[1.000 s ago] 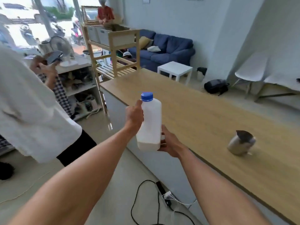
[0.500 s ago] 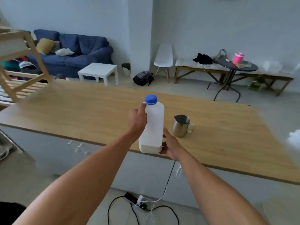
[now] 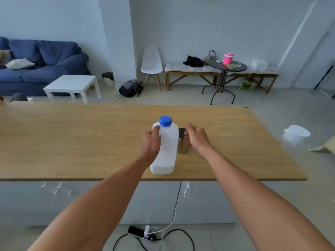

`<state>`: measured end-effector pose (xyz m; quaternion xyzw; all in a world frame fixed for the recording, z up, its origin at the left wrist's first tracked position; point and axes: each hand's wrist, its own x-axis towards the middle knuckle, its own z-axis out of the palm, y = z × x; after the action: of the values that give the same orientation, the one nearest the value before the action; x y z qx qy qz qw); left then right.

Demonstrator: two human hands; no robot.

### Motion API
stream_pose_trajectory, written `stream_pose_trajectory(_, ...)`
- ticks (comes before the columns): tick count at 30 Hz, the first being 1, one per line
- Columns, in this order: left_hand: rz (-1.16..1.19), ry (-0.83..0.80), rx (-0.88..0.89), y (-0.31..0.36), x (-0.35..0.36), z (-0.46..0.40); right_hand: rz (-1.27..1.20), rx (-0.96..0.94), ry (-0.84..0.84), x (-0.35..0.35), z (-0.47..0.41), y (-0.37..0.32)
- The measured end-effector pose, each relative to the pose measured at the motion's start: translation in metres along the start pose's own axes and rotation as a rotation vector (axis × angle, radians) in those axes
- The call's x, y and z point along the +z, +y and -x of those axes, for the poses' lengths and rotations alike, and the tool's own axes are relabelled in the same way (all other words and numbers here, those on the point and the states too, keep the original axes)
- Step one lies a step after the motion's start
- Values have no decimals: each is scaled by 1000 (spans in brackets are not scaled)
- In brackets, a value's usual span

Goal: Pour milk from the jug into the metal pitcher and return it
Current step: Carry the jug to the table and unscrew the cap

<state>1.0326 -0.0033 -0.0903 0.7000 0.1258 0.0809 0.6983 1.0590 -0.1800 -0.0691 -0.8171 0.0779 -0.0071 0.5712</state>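
Fingers of the left hand are wrapping around the jug, thumb side lying against its upper left shoulder, gripping it. Just right of the jug, the right hand is hovering with fingers loosely spread and curled, holding nothing. The jug is standing upright on the table near its front edge, its blue cap sitting on. The pitcher is standing just behind and right of the jug, partly hidden by the right hand.
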Motion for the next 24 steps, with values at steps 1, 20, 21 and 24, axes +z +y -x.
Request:
stream_pose_trajectory(1, -7, 9, -11, -3, 1, -2, 33, -50, 1, -1, -3, -7)
stream_pose_trajectory(20, 83, 11, 46, -34, 6, -16, 1014, -529, 69, 72, -16, -59)
stream_pose_trajectory(21, 80, 20, 44, -37, 5, -17, 1044, -548, 88, 75, -15, -59)
stream_pose_trajectory(24, 85, 72, 26, -44, 8, -18, 1099, -633, 110, 79, -17, -56)
